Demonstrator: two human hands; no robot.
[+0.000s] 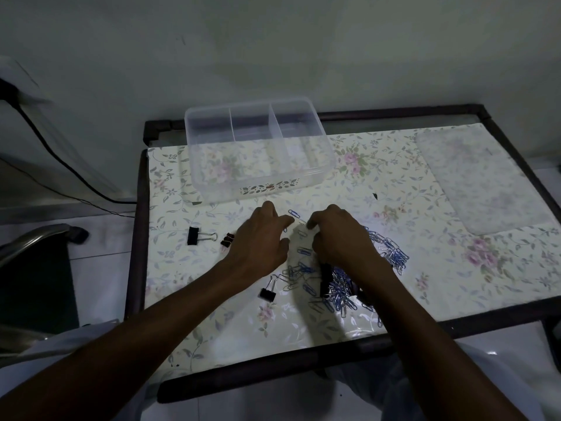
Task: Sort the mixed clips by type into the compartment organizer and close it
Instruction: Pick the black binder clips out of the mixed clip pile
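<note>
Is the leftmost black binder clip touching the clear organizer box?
Apart. The head view shows bare floral tablecloth between the binder clip and the organizer.

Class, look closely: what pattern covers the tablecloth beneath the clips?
A floral print: pink flowers and grey-green leafy vines on a pale cloth, seen in the head view.

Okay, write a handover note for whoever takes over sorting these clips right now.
Left hand: fingers curled over the table, whether it holds a clip is unclear.
Right hand: fingers curled down among loose clips, grip also unclear.
Paper clips: piled under and beside the right hand, a few scattered between the hands.
Binder clips: one at left, a smaller one beside it, one near the left wrist.
Organizer: open at the table's far edge; its compartments look empty.
Done: nothing sorted.
Left: sort all clips, close it.
</note>
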